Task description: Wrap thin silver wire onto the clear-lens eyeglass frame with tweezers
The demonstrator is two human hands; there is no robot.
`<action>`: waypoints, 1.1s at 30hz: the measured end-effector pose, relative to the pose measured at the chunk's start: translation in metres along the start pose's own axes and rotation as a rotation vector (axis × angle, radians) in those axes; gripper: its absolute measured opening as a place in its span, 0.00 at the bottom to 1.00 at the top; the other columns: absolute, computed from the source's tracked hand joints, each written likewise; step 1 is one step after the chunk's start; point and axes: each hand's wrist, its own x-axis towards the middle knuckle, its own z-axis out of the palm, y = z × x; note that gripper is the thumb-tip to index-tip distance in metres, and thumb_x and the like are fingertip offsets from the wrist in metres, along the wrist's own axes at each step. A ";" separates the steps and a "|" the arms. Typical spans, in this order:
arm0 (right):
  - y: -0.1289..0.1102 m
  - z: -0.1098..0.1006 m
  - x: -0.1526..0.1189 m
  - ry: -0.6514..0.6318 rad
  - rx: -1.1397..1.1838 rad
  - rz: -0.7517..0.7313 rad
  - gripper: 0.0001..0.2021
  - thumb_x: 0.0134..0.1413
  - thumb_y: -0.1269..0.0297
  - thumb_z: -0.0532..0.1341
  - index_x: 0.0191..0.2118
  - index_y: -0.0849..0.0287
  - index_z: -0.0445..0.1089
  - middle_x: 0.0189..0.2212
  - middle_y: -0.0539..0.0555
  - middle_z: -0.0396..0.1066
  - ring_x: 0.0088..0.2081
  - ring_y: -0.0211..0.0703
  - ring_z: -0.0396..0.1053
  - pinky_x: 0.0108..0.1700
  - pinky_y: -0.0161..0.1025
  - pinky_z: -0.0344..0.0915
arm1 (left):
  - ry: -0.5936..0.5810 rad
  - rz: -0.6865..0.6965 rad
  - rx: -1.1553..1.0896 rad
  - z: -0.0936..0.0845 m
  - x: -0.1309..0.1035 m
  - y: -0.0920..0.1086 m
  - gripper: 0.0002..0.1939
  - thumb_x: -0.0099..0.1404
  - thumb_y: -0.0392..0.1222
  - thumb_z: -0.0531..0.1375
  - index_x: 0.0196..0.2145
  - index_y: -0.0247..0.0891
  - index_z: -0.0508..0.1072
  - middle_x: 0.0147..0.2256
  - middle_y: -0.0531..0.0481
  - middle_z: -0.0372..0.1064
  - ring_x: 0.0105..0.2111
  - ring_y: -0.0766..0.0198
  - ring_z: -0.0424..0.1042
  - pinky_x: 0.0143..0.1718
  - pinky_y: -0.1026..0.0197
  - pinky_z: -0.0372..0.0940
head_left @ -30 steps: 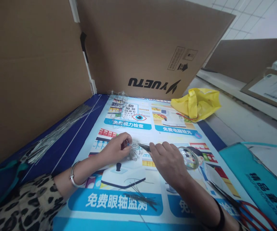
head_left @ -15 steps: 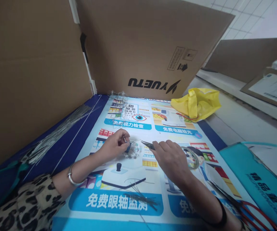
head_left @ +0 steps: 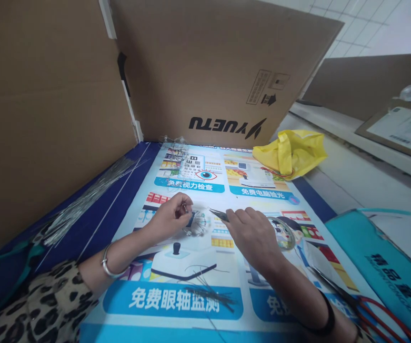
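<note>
My left hand (head_left: 171, 214) is closed, its fingertips pinching a small spray of thin wires with clear beads (head_left: 200, 225). The wires fan out to the right of my fingers. My right hand (head_left: 253, 238) grips tweezers (head_left: 219, 215) with a dark, pointed tip. They point left, close to the upper edge of the beaded spray; whether the tip touches a wire I cannot tell. Below the hands, a loose bundle of short dark wires (head_left: 212, 296) lies on the printed poster (head_left: 223, 257).
Long silvery wires (head_left: 84, 202) lie at the left. Tangled beaded wires (head_left: 175, 148) sit at the back. Cardboard (head_left: 191, 62) stands behind. At right are a yellow bag (head_left: 291, 155), a roll of clear tape (head_left: 288, 236), red-handled scissors (head_left: 362, 305) and a teal package (head_left: 380, 267).
Both hands stay almost in place, with the beaded spray and tweezers still held. The view has shifted very slightly.
</note>
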 end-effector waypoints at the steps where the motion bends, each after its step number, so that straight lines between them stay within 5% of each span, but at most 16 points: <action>1: 0.001 0.002 0.000 -0.008 -0.005 0.009 0.06 0.57 0.68 0.55 0.37 0.62 0.68 0.26 0.53 0.66 0.30 0.42 0.57 0.32 0.39 0.46 | -0.003 -0.001 -0.002 -0.001 0.000 0.001 0.07 0.56 0.33 0.54 0.34 0.39 0.61 0.28 0.56 0.60 0.24 0.71 0.59 0.25 0.67 0.56; 15: 0.004 0.027 -0.003 -0.302 0.066 0.054 0.10 0.58 0.60 0.54 0.34 0.60 0.68 0.28 0.55 0.68 0.34 0.44 0.62 0.34 0.39 0.48 | -0.041 -0.027 -0.291 -0.013 -0.001 0.019 0.06 0.58 0.35 0.56 0.34 0.39 0.60 0.30 0.56 0.57 0.27 0.71 0.57 0.27 0.68 0.54; 22: 0.003 0.020 0.000 -0.260 0.179 0.096 0.12 0.58 0.60 0.53 0.36 0.61 0.69 0.32 0.58 0.69 0.39 0.49 0.62 0.40 0.43 0.53 | -0.036 -0.050 -0.280 -0.008 -0.002 0.016 0.06 0.58 0.35 0.56 0.34 0.38 0.61 0.29 0.56 0.57 0.25 0.72 0.56 0.26 0.68 0.53; 26: -0.005 0.010 0.005 -0.212 0.645 0.264 0.13 0.60 0.62 0.50 0.41 0.60 0.69 0.36 0.57 0.70 0.41 0.45 0.65 0.43 0.42 0.59 | -0.036 -0.054 -0.273 -0.004 -0.003 0.016 0.06 0.58 0.36 0.56 0.34 0.38 0.61 0.29 0.56 0.58 0.25 0.71 0.57 0.26 0.67 0.54; 30: -0.022 0.008 0.007 -0.331 1.285 0.496 0.21 0.55 0.54 0.55 0.53 0.57 0.60 0.44 0.57 0.68 0.42 0.43 0.67 0.41 0.40 0.65 | -0.082 -0.065 -0.274 0.001 -0.007 0.023 0.08 0.57 0.38 0.57 0.34 0.37 0.61 0.30 0.55 0.59 0.26 0.70 0.58 0.28 0.66 0.56; 33: -0.032 0.010 0.009 -0.406 1.561 0.556 0.28 0.49 0.54 0.60 0.56 0.56 0.56 0.49 0.58 0.64 0.45 0.45 0.66 0.41 0.41 0.65 | -0.120 -0.050 -0.265 0.004 -0.010 0.027 0.09 0.58 0.40 0.58 0.35 0.38 0.61 0.31 0.54 0.60 0.27 0.70 0.59 0.28 0.66 0.57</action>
